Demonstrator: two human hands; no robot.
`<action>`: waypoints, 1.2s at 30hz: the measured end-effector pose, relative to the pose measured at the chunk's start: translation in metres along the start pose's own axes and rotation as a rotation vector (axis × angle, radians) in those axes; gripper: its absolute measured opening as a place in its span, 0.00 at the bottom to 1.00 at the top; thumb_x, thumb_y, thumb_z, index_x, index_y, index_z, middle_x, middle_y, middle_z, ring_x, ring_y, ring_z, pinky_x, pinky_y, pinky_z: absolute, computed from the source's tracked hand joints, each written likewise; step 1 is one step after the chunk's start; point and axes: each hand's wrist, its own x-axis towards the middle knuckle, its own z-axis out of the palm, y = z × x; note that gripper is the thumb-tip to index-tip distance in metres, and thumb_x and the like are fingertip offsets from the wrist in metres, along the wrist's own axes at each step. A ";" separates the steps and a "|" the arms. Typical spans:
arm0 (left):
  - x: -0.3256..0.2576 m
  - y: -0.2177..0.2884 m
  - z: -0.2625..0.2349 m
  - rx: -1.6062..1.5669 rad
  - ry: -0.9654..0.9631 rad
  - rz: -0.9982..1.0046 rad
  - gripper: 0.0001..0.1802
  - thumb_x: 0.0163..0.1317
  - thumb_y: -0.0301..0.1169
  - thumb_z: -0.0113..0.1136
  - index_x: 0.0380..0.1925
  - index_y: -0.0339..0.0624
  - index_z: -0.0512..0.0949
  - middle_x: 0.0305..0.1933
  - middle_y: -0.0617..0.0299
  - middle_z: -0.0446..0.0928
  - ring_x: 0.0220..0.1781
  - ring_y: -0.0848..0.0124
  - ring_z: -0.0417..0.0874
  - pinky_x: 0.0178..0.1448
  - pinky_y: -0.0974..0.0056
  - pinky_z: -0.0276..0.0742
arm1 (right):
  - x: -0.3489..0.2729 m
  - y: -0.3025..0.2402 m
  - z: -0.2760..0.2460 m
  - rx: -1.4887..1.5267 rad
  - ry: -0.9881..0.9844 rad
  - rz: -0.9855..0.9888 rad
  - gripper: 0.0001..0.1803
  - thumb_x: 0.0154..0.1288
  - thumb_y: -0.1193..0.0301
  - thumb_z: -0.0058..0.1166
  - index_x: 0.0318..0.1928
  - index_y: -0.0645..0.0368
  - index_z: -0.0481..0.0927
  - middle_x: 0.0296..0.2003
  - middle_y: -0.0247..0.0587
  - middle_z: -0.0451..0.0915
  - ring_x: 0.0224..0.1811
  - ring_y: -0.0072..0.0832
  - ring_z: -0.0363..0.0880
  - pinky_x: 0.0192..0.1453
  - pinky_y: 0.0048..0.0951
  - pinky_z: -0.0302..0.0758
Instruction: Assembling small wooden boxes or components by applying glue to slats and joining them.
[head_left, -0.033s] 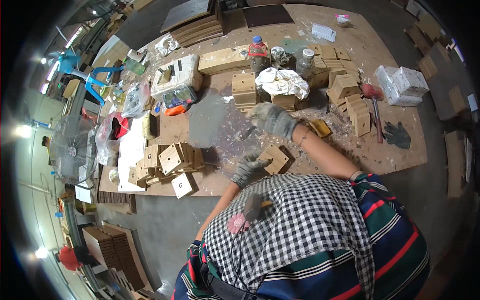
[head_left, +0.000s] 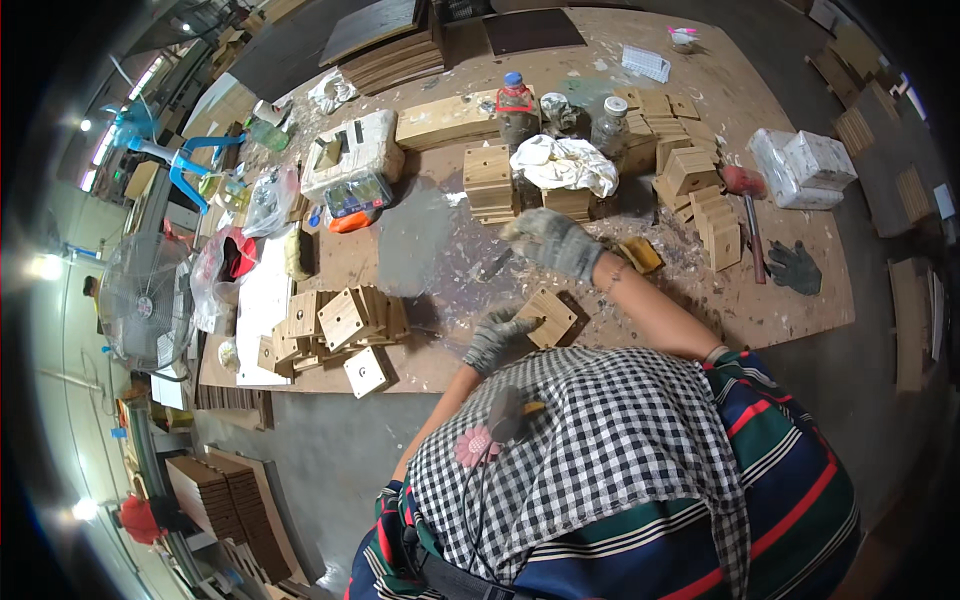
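Note:
In a grey work glove, my left hand (head_left: 497, 337) grips the left edge of a square wooden block (head_left: 551, 316) with holes, tilted near the table's front edge. My right hand (head_left: 553, 242), also gloved, is above the table beyond that block, its fingers curled together. Whatever it may hold is hidden. A thin dark strip (head_left: 496, 264) shows just left of it, and I cannot tell whether the hand touches it. Behind my right hand, a crumpled white cloth (head_left: 565, 165) lies over wooden blocks, beside a neat stack of drilled blocks (head_left: 488, 183).
Loose wooden blocks (head_left: 345, 318) are heaped at the left. More blocks (head_left: 692, 172), a mallet (head_left: 752, 222), a dark glove (head_left: 795, 270) and wrapped white packages (head_left: 803, 170) occupy the right. Bottles (head_left: 514, 110) stand at the back. A yellow sponge-like piece (head_left: 641, 255) lies by my right wrist.
My right hand has shifted slightly to the right. My left hand and the wooden block look unmoved.

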 end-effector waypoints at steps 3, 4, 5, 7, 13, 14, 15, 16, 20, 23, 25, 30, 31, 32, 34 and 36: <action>0.001 0.000 -0.002 -0.126 0.005 -0.030 0.22 0.52 0.26 0.66 0.47 0.30 0.74 0.45 0.53 0.79 0.46 0.60 0.81 0.53 0.53 0.77 | -0.049 0.013 -0.004 -0.048 0.020 0.131 0.11 0.60 0.68 0.52 0.42 0.55 0.81 0.43 0.41 0.81 0.47 0.37 0.78 0.55 0.33 0.73; 0.000 -0.001 -0.004 -0.246 -0.020 -0.036 0.22 0.52 0.29 0.66 0.47 0.33 0.74 0.44 0.55 0.79 0.46 0.60 0.81 0.54 0.55 0.76 | -0.066 0.013 -0.008 -0.101 0.029 0.078 0.11 0.59 0.70 0.52 0.42 0.55 0.81 0.43 0.41 0.81 0.47 0.37 0.78 0.55 0.33 0.73; 0.001 0.000 -0.006 -0.249 -0.027 -0.042 0.22 0.52 0.29 0.66 0.47 0.33 0.74 0.44 0.55 0.79 0.46 0.60 0.81 0.54 0.55 0.76 | -0.084 0.011 -0.014 -0.158 0.040 0.028 0.10 0.59 0.71 0.52 0.41 0.56 0.81 0.43 0.40 0.81 0.47 0.36 0.78 0.55 0.33 0.73; 0.009 -0.002 -0.013 -0.336 -0.014 -0.099 0.24 0.53 0.36 0.65 0.49 0.40 0.74 0.44 0.59 0.78 0.47 0.63 0.79 0.56 0.58 0.75 | -0.121 0.024 -0.013 -0.155 0.081 0.171 0.12 0.60 0.69 0.52 0.43 0.59 0.80 0.43 0.42 0.81 0.45 0.36 0.78 0.54 0.32 0.74; 0.012 -0.003 -0.022 -0.323 -0.021 -0.135 0.26 0.54 0.43 0.64 0.51 0.46 0.73 0.44 0.62 0.79 0.45 0.66 0.80 0.51 0.58 0.77 | -0.184 0.043 -0.030 0.330 0.395 0.706 0.15 0.58 0.72 0.56 0.46 0.65 0.78 0.42 0.47 0.81 0.43 0.34 0.79 0.52 0.28 0.73; 0.016 -0.001 -0.016 -0.317 -0.010 -0.138 0.26 0.54 0.43 0.64 0.51 0.46 0.72 0.44 0.61 0.79 0.43 0.66 0.81 0.49 0.59 0.78 | -0.192 0.045 -0.039 0.232 0.446 0.742 0.16 0.58 0.71 0.56 0.45 0.65 0.78 0.42 0.48 0.80 0.43 0.35 0.79 0.51 0.28 0.73; 0.017 -0.002 -0.020 -0.317 0.032 -0.122 0.26 0.54 0.44 0.64 0.52 0.47 0.72 0.43 0.60 0.79 0.42 0.66 0.82 0.48 0.59 0.79 | -0.192 0.053 -0.038 0.155 0.471 0.762 0.16 0.57 0.70 0.57 0.45 0.65 0.78 0.41 0.49 0.80 0.43 0.36 0.79 0.51 0.29 0.74; 0.018 -0.002 -0.025 -0.315 0.045 -0.114 0.26 0.54 0.44 0.64 0.52 0.47 0.72 0.43 0.60 0.79 0.42 0.66 0.82 0.48 0.59 0.79 | -0.191 0.062 -0.038 0.079 0.495 0.778 0.16 0.57 0.69 0.57 0.44 0.65 0.78 0.41 0.50 0.80 0.42 0.36 0.79 0.50 0.30 0.74; 0.015 0.016 -0.016 -0.339 -0.101 -0.116 0.27 0.54 0.41 0.65 0.52 0.45 0.72 0.43 0.57 0.79 0.41 0.63 0.82 0.45 0.60 0.80 | -0.182 0.062 -0.045 -0.187 0.593 0.841 0.17 0.56 0.66 0.59 0.42 0.66 0.78 0.39 0.52 0.79 0.41 0.39 0.79 0.49 0.32 0.75; 0.018 0.020 -0.019 -0.426 -0.095 -0.102 0.27 0.57 0.40 0.62 0.54 0.40 0.72 0.44 0.52 0.80 0.42 0.59 0.82 0.48 0.54 0.81 | -0.158 0.049 -0.042 -0.579 0.417 0.850 0.24 0.52 0.64 0.62 0.48 0.65 0.77 0.44 0.54 0.78 0.47 0.43 0.77 0.54 0.37 0.72; 0.033 0.011 -0.041 -0.421 -0.049 -0.172 0.27 0.56 0.40 0.62 0.54 0.40 0.72 0.45 0.52 0.79 0.43 0.59 0.82 0.52 0.54 0.79 | -0.147 0.050 -0.039 -0.658 0.213 1.002 0.29 0.48 0.58 0.64 0.49 0.62 0.76 0.46 0.57 0.77 0.50 0.47 0.74 0.56 0.40 0.70; 0.038 0.012 -0.039 -0.519 -0.066 -0.088 0.27 0.55 0.35 0.63 0.53 0.38 0.70 0.46 0.55 0.77 0.48 0.63 0.80 0.57 0.61 0.77 | -0.143 0.064 -0.025 -0.630 0.137 1.105 0.37 0.45 0.51 0.64 0.55 0.57 0.74 0.52 0.53 0.73 0.56 0.47 0.69 0.62 0.41 0.65; 0.043 0.008 -0.044 -0.517 -0.089 -0.077 0.27 0.56 0.35 0.62 0.54 0.38 0.69 0.48 0.54 0.77 0.49 0.61 0.79 0.59 0.59 0.74 | -0.141 0.064 -0.024 -0.625 0.106 1.124 0.38 0.45 0.51 0.63 0.56 0.56 0.73 0.52 0.53 0.73 0.56 0.47 0.70 0.62 0.41 0.65; 0.047 0.006 -0.046 -0.515 -0.110 -0.066 0.27 0.56 0.35 0.61 0.55 0.39 0.69 0.50 0.52 0.76 0.50 0.59 0.78 0.61 0.57 0.72 | -0.139 0.064 -0.023 -0.626 0.098 1.119 0.38 0.45 0.51 0.63 0.56 0.56 0.73 0.52 0.53 0.73 0.56 0.47 0.70 0.62 0.41 0.65; 0.049 0.013 -0.031 -0.518 -0.146 -0.067 0.27 0.56 0.35 0.61 0.55 0.39 0.69 0.50 0.53 0.76 0.51 0.59 0.77 0.61 0.58 0.71 | -0.140 0.057 -0.030 -0.640 0.091 1.145 0.37 0.47 0.50 0.62 0.56 0.55 0.72 0.52 0.52 0.73 0.55 0.47 0.70 0.62 0.41 0.65; 0.052 0.013 -0.029 -0.510 -0.199 -0.056 0.26 0.56 0.33 0.61 0.55 0.39 0.68 0.50 0.55 0.76 0.53 0.62 0.76 0.62 0.60 0.70 | -0.138 0.058 -0.027 -0.642 0.097 1.143 0.37 0.47 0.50 0.61 0.57 0.54 0.72 0.52 0.52 0.73 0.55 0.47 0.70 0.62 0.41 0.65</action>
